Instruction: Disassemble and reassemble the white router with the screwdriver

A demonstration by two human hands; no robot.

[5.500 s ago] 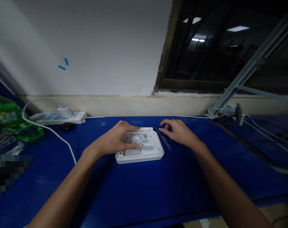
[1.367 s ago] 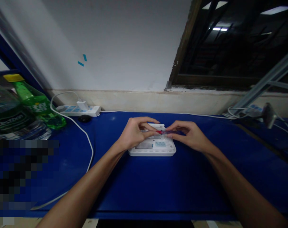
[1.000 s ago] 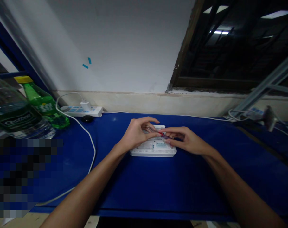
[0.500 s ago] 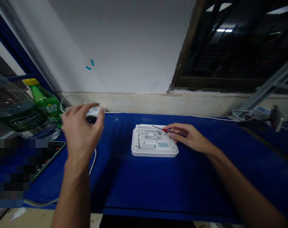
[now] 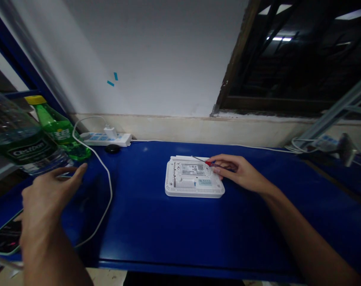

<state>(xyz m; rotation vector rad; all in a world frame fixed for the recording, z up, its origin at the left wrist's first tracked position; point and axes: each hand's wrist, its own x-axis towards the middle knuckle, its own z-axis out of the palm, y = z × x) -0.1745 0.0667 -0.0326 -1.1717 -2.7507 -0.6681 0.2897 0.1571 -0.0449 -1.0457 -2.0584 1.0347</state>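
**White box (image 5: 184, 184) on a blue table (image 5: 156, 230), screwdriver (image 5: 209, 163) in the right hand (image 5: 239, 171)**

Flat on the tabletop, near the middle, the box shows a face full of small holes, with a printed label (image 5: 194, 170) and a smaller pale blue sticker (image 5: 204, 182). The right hand grasps the screwdriver between thumb and fingers beside the box's right end. Its collar is red, and its thin metal shaft points left over the far edge of the box; whether the tip touches cannot be told.

Well apart, the left hand (image 5: 45, 196) is at the lower left, thumb and forefinger spread. A phone (image 5: 7, 236) with a lit screen is right by it, partly hidden; whether the hand grips it cannot be told.

Behind that hand, a large clear bottle (image 5: 28, 153) stands next to a green bottle (image 5: 62, 137) with a yellow cap. A white cable (image 5: 110, 184) curves from a plug (image 5: 110, 132) on a white power strip (image 5: 122, 140) down across the table. Just in front of the strip lies a small black rounded object (image 5: 112, 148).
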